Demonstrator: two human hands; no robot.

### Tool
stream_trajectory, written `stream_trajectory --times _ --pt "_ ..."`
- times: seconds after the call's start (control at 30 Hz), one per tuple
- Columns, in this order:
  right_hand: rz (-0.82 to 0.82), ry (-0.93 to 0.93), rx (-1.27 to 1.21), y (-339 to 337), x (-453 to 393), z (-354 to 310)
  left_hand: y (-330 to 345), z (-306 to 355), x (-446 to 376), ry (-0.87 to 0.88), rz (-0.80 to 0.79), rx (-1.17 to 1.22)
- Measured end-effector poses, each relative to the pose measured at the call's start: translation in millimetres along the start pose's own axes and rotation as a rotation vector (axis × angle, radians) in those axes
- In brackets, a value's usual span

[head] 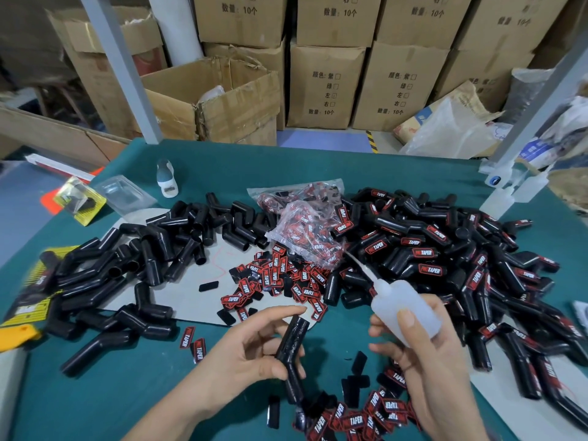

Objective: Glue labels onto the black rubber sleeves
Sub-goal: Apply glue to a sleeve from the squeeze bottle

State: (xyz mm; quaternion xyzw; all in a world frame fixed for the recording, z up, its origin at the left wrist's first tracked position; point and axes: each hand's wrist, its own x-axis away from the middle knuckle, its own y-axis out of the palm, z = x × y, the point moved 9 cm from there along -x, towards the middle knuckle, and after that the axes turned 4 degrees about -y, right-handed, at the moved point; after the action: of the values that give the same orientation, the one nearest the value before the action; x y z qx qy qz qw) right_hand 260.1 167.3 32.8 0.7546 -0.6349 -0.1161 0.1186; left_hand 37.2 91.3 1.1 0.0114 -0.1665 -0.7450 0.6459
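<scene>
Green bench (pixel 111 393) heaped with sleeves; near its front edge the left hand (pixel 251 348) pinches a bare sleeve (pixel 294 342), the right hand (pixel 423 354) wraps the glue bottle (pixel 404 305); its nozzle seemingly points away; best squeeze sparingly, then press a label (pixel 187 337) square.

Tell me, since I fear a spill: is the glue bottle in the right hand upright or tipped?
Tipped. The glue bottle leans left in the right hand, nozzle pointing up-left.

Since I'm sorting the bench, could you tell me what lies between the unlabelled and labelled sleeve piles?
In the head view, clear bags of labels and loose labels lie between them.
</scene>
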Motion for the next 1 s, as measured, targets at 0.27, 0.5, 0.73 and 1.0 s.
stream_trajectory --times 0.27,0.5,0.73,1.0 --pt "-0.059 -0.031 0.551 8.6 -0.7 30.2 -18.9 8.2 0.1 0.072 0.193 -0.109" --pt "-0.026 -0.08 0.922 -2.7 -14.6 42.2 -26.7 8.4 -0.2 0.076 0.222 -0.126" --pt "0.007 -0.183 1.229 -4.0 -12.2 25.9 -39.1 -0.6 -3.4 0.045 0.308 -0.13" --pt "-0.232 -0.385 0.973 20.4 9.9 -25.9 -41.4 -8.6 -4.3 0.024 0.31 -0.175"
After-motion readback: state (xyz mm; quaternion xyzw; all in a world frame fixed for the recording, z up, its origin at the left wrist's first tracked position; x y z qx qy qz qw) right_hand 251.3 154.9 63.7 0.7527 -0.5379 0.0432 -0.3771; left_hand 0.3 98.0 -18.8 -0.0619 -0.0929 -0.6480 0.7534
